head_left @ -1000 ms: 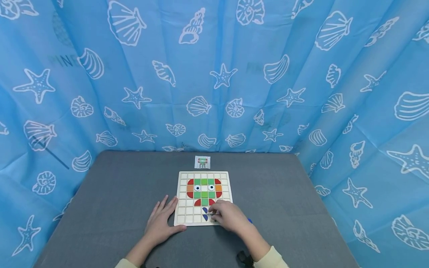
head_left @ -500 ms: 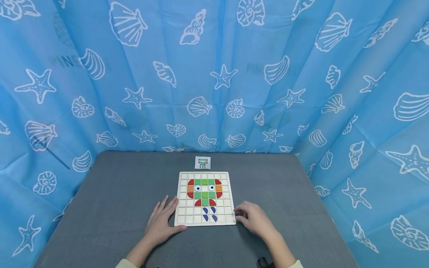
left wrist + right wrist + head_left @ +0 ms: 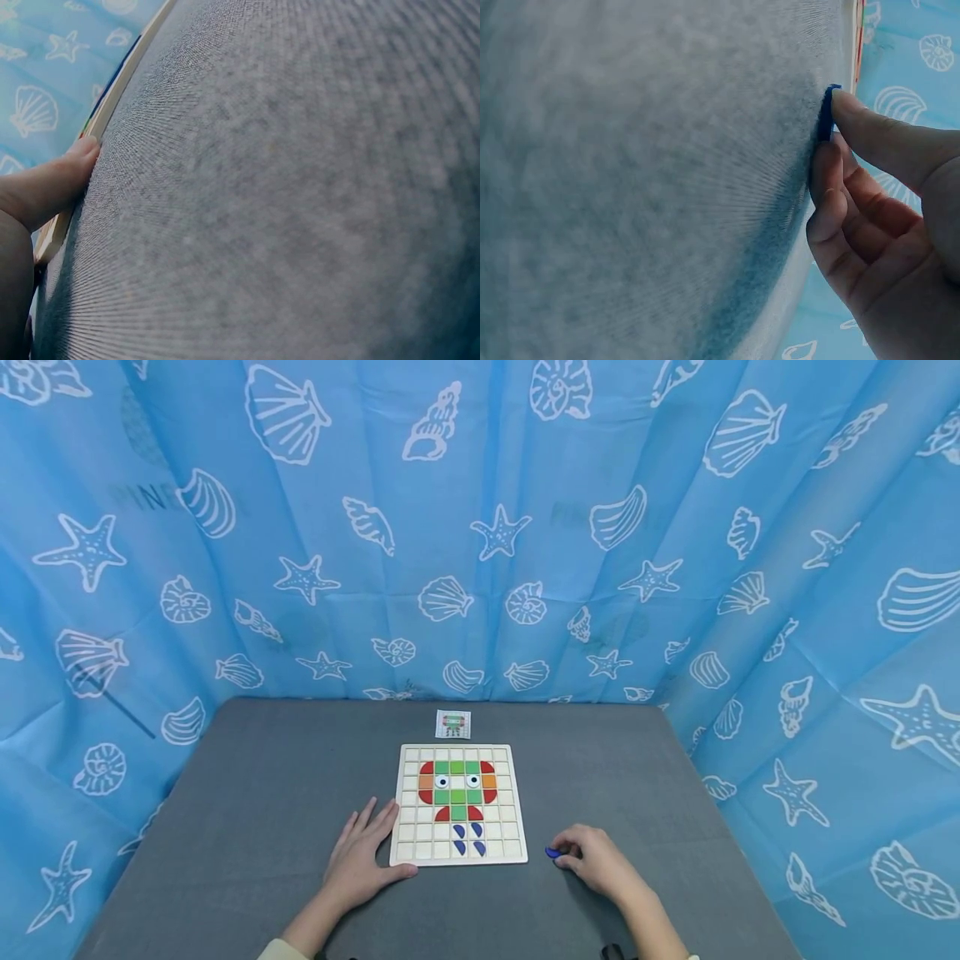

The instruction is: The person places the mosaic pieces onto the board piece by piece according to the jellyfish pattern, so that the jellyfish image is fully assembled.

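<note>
A white gridded puzzle board (image 3: 423, 852) lies on the table, bearing red, green, orange and dark blue pieces and two eye pieces. My left hand (image 3: 358, 864) rests with spread fingers at the board's lower left corner. In the left wrist view its thumb (image 3: 64, 176) touches the board's edge. Right of the board, my right hand (image 3: 596, 860) pinches a blue puzzle piece (image 3: 552, 852) low over the cloth. The right wrist view shows this blue piece edge-on between thumb (image 3: 870, 127) and fingers; its full outline is hidden.
A small pattern card (image 3: 453, 724) lies behind the board, showing a similar coloured figure. Grey cloth (image 3: 300, 760) covers the table. A blue shell-print curtain (image 3: 480, 568) stands along the back and sides.
My right hand has left the board and moved right to the blue piece on the table. Its departure uncovered two dark blue pieces on the lower rows. The left hand stays in place.
</note>
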### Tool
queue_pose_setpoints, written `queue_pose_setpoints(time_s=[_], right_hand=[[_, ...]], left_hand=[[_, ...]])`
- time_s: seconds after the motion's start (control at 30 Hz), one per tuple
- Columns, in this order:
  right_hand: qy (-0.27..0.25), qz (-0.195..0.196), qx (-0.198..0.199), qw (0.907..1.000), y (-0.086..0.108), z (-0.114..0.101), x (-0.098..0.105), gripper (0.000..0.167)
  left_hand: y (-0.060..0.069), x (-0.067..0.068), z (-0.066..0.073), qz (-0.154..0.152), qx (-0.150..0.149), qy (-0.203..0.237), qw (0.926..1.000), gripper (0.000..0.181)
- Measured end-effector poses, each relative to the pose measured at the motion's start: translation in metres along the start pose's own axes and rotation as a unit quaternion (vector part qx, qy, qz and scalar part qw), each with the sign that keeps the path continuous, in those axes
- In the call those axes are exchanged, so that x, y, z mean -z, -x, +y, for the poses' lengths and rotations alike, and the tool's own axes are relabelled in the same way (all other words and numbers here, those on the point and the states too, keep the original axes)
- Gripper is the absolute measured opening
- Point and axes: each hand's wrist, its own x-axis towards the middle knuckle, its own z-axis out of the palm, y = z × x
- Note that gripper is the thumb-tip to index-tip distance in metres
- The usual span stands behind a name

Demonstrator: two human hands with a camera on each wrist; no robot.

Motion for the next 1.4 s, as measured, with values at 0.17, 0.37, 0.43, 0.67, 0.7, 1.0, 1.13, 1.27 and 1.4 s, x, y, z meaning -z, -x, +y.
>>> queue_pose_setpoints(time_s=[0.17, 0.37, 0.43, 0.67, 0.7, 1.0, 1.13, 1.27, 1.4], right_hand=[[0.022, 0.034, -0.035, 0.9986, -0.001, 0.001, -0.003, 0.012], [0.055, 0.064, -0.068, 0.9941, 0.0, 0.006, 0.0, 0.009], [0.053, 0.063, -0.077, 0.9936, 0.001, 0.009, 0.002, 0.006], [0.014, 0.043, -0.114, 0.9924, 0.005, 0.012, 0.008, 0.009], [0.0, 0.045, -0.124, 0.9912, 0.005, 0.012, 0.009, 0.006], [-0.071, 0.052, -0.188, 0.9781, 0.008, 0.015, 0.018, 0.011], [-0.044, 0.044, -0.169, 0.9837, 0.009, 0.017, 0.02, 0.022], [-0.034, 0.034, -0.155, 0.9868, 0.009, 0.018, 0.021, 0.02], [-0.03, 0.022, -0.15, 0.988, 0.008, 0.021, 0.021, 0.017]], left_hand=[[-0.001, -0.001, -0.001, -0.005, -0.003, -0.003, 1.0, 0.116], [-0.001, -0.001, -0.002, -0.001, -0.006, 0.0, 1.0, 0.116], [-0.001, -0.001, -0.001, 0.001, -0.006, 0.0, 1.0, 0.116], [0.0, 0.001, 0.001, -0.002, -0.005, 0.005, 1.0, 0.115], [0.0, 0.001, 0.001, -0.001, -0.006, 0.006, 1.0, 0.115], [0.0, 0.0, -0.001, -0.003, -0.003, 0.003, 1.0, 0.116], [0.0, 0.0, -0.002, -0.001, -0.004, 0.001, 1.0, 0.116], [0.001, -0.001, -0.002, 0.0, -0.006, 0.002, 1.0, 0.116], [0.001, -0.001, -0.003, 0.001, -0.009, 0.004, 1.0, 0.115]])
